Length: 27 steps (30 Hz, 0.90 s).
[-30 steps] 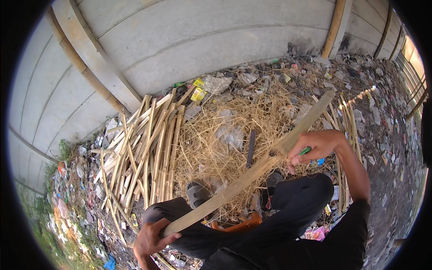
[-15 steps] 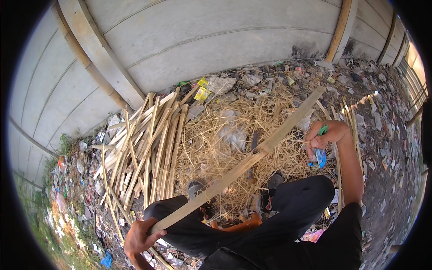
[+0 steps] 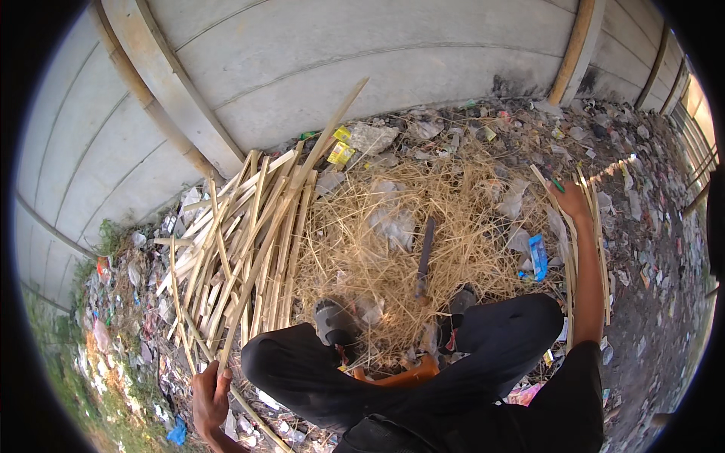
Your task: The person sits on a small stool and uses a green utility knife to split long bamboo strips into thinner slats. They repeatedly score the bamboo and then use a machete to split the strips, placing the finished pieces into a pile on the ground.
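Note:
My left hand (image 3: 210,396) is closed round the near end of a long bamboo strip (image 3: 332,124). That strip slants up and away over a pile of split bamboo strips (image 3: 257,241), its far end rising in front of the wall. Out to the right, my right hand (image 3: 574,200) is closed on a slim green object (image 3: 557,185) whose kind I cannot make out. It hovers at or over a few bamboo strips (image 3: 600,257) lying beside my right arm; contact is unclear. A dark, long-bladed tool (image 3: 425,260) lies on the straw-like shavings (image 3: 347,219) between my feet.
A grey panel wall (image 3: 362,53) with upright posts (image 3: 578,53) closes off the far side. Litter and plastic scraps cover the ground, among them a blue wrapper (image 3: 538,257) and a pale rock (image 3: 372,140). Part of an orange seat (image 3: 408,374) shows between my legs.
The long strip has swung left from across my lap onto the pile, still in my left hand. My right hand, keeping the green object, has moved farther out to the side strips.

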{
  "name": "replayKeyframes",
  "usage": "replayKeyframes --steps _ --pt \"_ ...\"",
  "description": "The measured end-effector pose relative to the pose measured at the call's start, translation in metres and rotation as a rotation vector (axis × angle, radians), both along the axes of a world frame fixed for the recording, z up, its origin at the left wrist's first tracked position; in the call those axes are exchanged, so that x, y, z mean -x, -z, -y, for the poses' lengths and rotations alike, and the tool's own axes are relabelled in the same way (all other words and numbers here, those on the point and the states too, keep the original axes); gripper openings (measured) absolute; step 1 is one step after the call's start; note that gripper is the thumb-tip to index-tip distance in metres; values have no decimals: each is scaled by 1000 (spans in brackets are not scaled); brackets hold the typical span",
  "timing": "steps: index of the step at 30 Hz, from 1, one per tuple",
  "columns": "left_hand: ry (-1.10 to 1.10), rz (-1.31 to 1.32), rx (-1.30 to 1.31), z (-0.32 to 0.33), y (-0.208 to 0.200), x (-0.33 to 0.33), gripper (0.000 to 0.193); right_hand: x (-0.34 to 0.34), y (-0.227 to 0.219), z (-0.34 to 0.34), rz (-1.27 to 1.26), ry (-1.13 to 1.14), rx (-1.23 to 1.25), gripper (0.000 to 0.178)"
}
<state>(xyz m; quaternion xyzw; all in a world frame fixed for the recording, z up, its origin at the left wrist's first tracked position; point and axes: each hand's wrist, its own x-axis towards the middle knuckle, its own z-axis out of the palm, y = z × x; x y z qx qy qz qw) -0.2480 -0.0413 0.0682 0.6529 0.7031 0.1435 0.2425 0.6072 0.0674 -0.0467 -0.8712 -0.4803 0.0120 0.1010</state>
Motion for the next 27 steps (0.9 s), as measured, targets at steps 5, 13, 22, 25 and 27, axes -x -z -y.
replayKeyframes --steps 5,13,22,25,27 --pt "99 179 18 -17 5 -38 58 43 -26 -7 -861 -328 -146 60" --pt "122 766 293 -33 33 -149 57 249 -137 23 -766 -650 -311 42" --pt "5 938 289 -40 49 -223 51 346 -114 43 -448 -997 -491 32" --pt "80 914 276 -40 59 -229 50 356 -105 37 -410 -1038 -512 32" --pt "164 870 245 -41 69 -231 50 360 -99 35 -367 -1041 -524 30"
